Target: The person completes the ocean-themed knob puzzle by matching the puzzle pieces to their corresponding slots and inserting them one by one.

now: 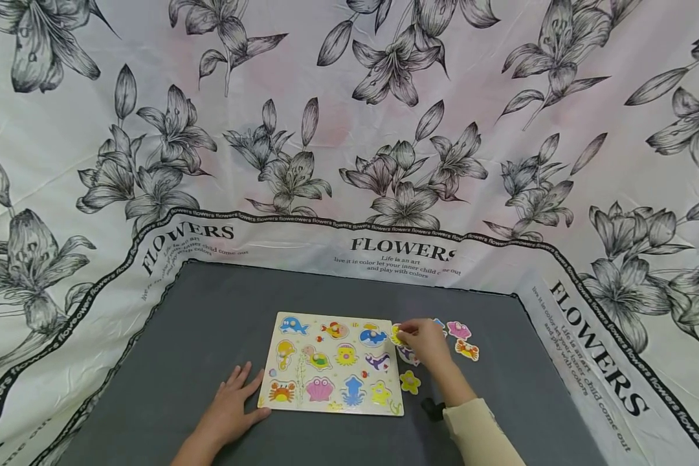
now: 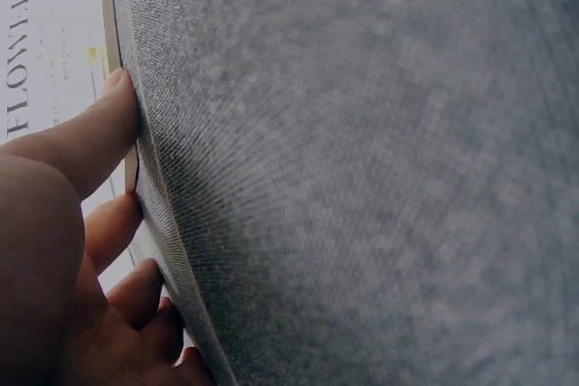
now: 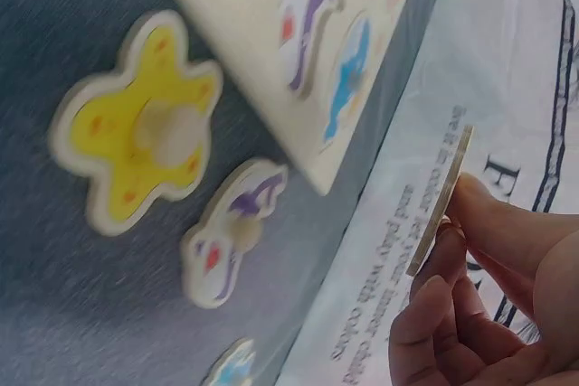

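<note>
A pale wooden peg puzzle board with colourful sea animals lies on the dark grey tabletop. My right hand pinches a thin puzzle piece, yellow in the head view, beside the board's upper right corner. The right wrist view shows that piece edge-on between thumb and fingers, its picture turned away. Under this hand lies a purple-and-white piece, and nearer me a yellow starfish piece with a round knob. My left hand rests at the board's lower left corner, fingers spread, thumb by its front edge.
Right of my right hand lie a pink shell piece and an orange crab piece. A blue piece is partly hidden behind the hand. Near my right wrist is a small black object. Flower-printed cloth surrounds the tabletop.
</note>
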`<state>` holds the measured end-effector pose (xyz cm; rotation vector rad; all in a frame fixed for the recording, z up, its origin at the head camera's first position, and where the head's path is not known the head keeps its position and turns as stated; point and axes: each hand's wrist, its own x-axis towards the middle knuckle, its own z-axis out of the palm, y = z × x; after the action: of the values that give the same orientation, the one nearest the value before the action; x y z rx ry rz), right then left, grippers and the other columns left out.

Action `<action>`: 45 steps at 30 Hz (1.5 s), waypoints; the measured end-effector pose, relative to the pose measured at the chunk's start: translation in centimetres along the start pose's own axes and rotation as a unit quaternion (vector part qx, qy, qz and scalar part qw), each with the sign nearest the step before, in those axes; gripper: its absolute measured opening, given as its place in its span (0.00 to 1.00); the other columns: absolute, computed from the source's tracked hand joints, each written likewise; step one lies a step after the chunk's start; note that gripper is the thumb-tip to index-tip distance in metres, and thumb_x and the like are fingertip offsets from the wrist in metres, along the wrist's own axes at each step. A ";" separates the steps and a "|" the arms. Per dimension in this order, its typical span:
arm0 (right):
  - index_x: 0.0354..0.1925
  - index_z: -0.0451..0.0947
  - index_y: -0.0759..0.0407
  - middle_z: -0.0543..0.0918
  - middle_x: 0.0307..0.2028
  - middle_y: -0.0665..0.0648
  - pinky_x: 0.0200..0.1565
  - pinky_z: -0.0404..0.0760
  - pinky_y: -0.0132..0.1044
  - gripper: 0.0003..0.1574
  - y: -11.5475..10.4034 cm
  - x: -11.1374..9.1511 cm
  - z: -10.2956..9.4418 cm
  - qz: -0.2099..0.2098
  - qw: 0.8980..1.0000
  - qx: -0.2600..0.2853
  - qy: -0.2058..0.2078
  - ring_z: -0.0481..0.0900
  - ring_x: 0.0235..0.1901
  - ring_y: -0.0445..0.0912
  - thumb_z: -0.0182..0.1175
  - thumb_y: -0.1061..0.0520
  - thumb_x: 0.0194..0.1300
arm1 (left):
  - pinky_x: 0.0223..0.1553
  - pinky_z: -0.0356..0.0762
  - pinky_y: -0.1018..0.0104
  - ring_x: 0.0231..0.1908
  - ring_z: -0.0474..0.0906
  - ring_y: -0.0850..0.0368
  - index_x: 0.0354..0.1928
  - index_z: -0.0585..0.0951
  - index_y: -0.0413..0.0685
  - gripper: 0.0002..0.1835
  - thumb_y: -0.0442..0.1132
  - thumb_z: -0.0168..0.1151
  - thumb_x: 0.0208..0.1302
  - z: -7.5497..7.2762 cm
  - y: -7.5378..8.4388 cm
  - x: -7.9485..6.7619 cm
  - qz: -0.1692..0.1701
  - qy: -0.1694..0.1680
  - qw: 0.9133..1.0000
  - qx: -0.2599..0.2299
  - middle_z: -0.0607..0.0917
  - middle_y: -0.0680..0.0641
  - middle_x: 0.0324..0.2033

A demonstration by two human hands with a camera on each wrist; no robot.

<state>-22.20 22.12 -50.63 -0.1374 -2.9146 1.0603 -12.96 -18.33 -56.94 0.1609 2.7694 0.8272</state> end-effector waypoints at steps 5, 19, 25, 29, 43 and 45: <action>0.39 0.89 0.57 0.88 0.31 0.51 0.32 0.83 0.37 0.06 -1.2 -0.3 0.7 -0.024 1.000 -0.009 -0.017 0.82 0.29 0.43 0.70 0.56 0.65 | 0.72 0.48 0.28 0.77 0.47 0.31 0.73 0.70 0.47 0.48 0.60 0.75 0.53 0.1 0.2 0.1 0.000 0.002 1.000 -0.008 0.58 0.34 0.77; 0.37 0.91 0.51 0.88 0.32 0.48 0.27 0.78 0.35 0.05 -4.9 -0.9 4.3 -0.068 0.996 -0.027 -0.051 0.79 0.26 0.41 0.72 0.54 0.62 | 0.72 0.47 0.28 0.77 0.47 0.31 0.73 0.70 0.47 0.48 0.60 0.75 0.53 0.1 -0.1 0.0 -0.006 0.000 1.000 -0.012 0.58 0.33 0.77; 0.36 0.90 0.53 0.88 0.32 0.48 0.29 0.78 0.34 0.05 -5.5 -1.3 5.7 -0.091 0.994 -0.028 -0.059 0.78 0.28 0.40 0.73 0.54 0.61 | 0.72 0.48 0.28 0.77 0.47 0.31 0.73 0.71 0.48 0.48 0.60 0.75 0.53 0.2 -0.2 0.1 -0.004 0.001 1.000 -0.010 0.58 0.34 0.77; 0.36 0.90 0.53 0.87 0.31 0.48 0.28 0.77 0.34 0.05 -5.7 -1.2 6.5 -0.091 0.993 -0.028 -0.063 0.77 0.27 0.40 0.73 0.54 0.61 | 0.72 0.48 0.28 0.77 0.47 0.31 0.73 0.71 0.47 0.48 0.60 0.75 0.53 0.1 -0.2 0.1 -0.002 0.005 1.000 -0.010 0.58 0.34 0.76; 0.36 0.90 0.52 0.85 0.30 0.47 0.28 0.75 0.35 0.06 -5.2 -1.0 8.4 -0.064 0.992 -0.041 -0.098 0.76 0.26 0.41 0.73 0.53 0.61 | 0.71 0.49 0.27 0.77 0.48 0.30 0.73 0.71 0.47 0.47 0.59 0.75 0.53 0.0 -0.2 0.1 0.007 0.005 1.000 -0.016 0.59 0.33 0.76; 0.36 0.90 0.52 0.85 0.30 0.47 0.27 0.75 0.34 0.05 -5.1 -0.9 8.7 -0.063 0.992 -0.042 -0.106 0.76 0.25 0.40 0.73 0.53 0.62 | 0.72 0.49 0.27 0.77 0.48 0.31 0.73 0.71 0.47 0.47 0.59 0.75 0.53 0.1 -0.2 0.1 0.007 0.005 1.000 -0.017 0.59 0.33 0.76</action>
<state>-22.19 12.57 -54.08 0.1643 -3.1056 0.9903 -13.08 -18.45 -57.16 0.1701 2.7647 0.8818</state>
